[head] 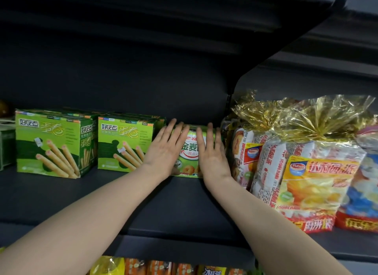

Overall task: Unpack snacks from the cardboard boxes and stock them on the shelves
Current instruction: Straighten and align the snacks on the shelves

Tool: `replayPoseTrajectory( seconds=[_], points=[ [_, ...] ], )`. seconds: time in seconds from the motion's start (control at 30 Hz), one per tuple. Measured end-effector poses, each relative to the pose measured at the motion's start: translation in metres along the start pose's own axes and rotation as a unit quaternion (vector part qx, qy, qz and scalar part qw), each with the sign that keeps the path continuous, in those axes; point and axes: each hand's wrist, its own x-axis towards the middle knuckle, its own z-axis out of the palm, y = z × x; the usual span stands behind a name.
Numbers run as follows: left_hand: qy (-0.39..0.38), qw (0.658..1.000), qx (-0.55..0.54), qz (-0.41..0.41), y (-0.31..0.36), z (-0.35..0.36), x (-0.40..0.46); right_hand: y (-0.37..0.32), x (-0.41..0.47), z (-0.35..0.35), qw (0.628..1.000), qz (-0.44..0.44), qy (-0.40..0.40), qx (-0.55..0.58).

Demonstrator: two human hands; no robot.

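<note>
Both hands, left hand [163,150] and right hand [212,152], press with flat straight fingers on the light-green snack pack [189,152] standing on the dark metal shelf [143,195], two green cardboard egg-roll boxes [88,145] at nine o'clock, gold-tied cake bags [296,162] at three o'clock (much shelf room is left, I think).

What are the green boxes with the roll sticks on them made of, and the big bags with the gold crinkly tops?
The two green rectangular egg-roll boxes look like thin printed cardboard: flat faces, sharp folded edges, slightly dented corners. The big clear snack bags with gold tops seem to be glossy plastic film: see-through, wrinkled, with shiny gold gathered ends catching the light.
</note>
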Motion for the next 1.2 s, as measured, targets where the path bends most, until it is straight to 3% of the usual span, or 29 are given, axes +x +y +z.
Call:
replayPoseTrajectory(
  seconds=[0.3, 0.47, 0.67, 1.0, 1.2],
  points=[
    [0.04, 0.999, 0.024, -0.001, -0.03, -0.024, -0.037, -0.011, -0.008, -0.036, 0.996, -0.006, -0.007, -0.088],
    [0.078, 0.996, 0.038, -0.011, -0.085, -0.034, -0.061, -0.047, -0.004, -0.068, 0.996, -0.025, 0.049, -0.069],
    [0.094, 0.995, 0.015, -0.017, -0.17, -0.042, -0.091, -0.12, 0.002, -0.086, 0.996, -0.05, 0.061, -0.038],
    [-0.031, 0.999, -0.004, -0.023, -0.268, 0.007, -0.131, -0.215, 0.006, -0.06, 0.998, -0.055, 0.005, -0.042],
    [-0.002, 1.0, -0.014, -0.018, -0.27, 0.038, -0.126, -0.225, 0.022, -0.04, 0.992, -0.082, -0.021, -0.098]
  ],
)
